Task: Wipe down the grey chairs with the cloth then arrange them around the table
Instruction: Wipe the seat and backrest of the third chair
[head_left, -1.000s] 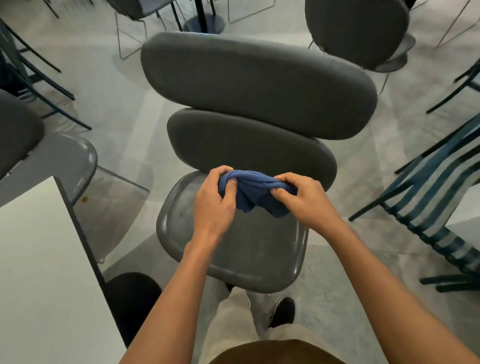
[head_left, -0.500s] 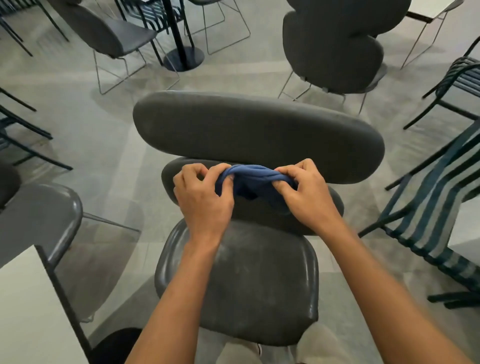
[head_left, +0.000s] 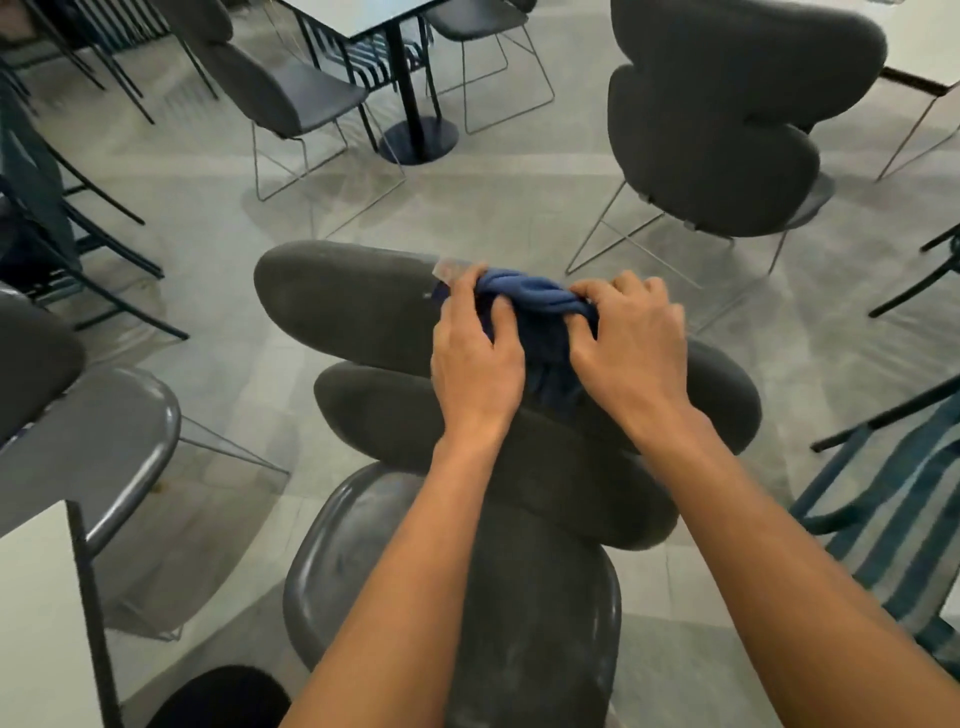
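A grey chair (head_left: 353, 306) with two stacked back cushions and a dusty seat stands right in front of me. A bunched blue cloth (head_left: 530, 299) lies over the top edge of its upper back cushion. My left hand (head_left: 475, 353) grips the cloth's left end with curled fingers. My right hand (head_left: 631, 338) grips the right end. Both hands rest on the cushion, and part of the cloth hangs down between them. The white table (head_left: 36, 613) shows its corner at the lower left.
Another grey chair (head_left: 727, 145) stands at the back right, and one more (head_left: 280, 88) at the back left by a table on a black pedestal (head_left: 415, 137). A grey seat (head_left: 104, 447) is at my left. Dark green slatted chairs (head_left: 893, 493) stand at the right.
Both hands have carried the cloth up from above the seat to the top of the upper back cushion. My view has tilted upward and shows more of the room.
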